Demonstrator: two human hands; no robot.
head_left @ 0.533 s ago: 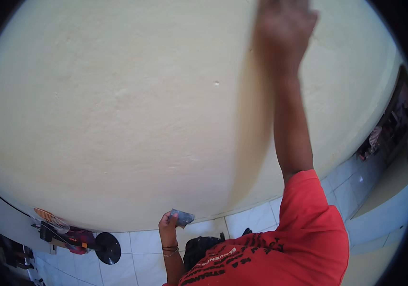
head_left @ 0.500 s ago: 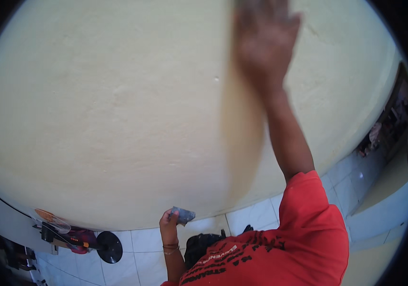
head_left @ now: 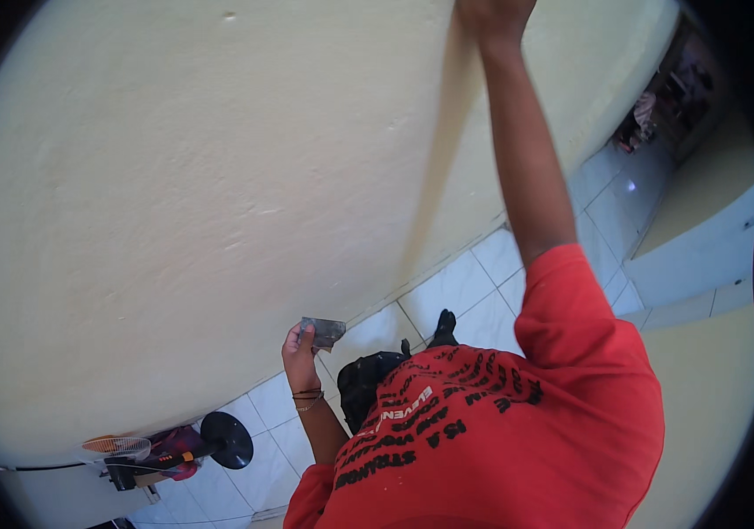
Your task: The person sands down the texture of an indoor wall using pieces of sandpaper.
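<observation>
My left hand [head_left: 298, 353], low beside the wall, is closed on a small flat grey sheet [head_left: 324, 331] that looks like sandpaper, pinched under the thumb. Its lower edge is uneven. Bracelets circle that wrist. My right arm stretches up along the cream wall [head_left: 218, 176], and my right hand [head_left: 497, 18] is at the upper edge of the view. Its fingers are cut off by the frame, so I cannot see whether they hold anything. A long shadow falls on the wall below that hand.
White floor tiles [head_left: 447, 289] run along the wall's foot. A fan with a round black base [head_left: 227, 440] lies tipped over at lower left, near some dark red cloth [head_left: 178, 445]. Piled items [head_left: 641, 119] stand by a doorway at far right.
The view has tilted, so wall and floor slant more. My right hand has moved up, with its fingers now beyond the top edge. The left hand keeps its hold on the grey sheet.
</observation>
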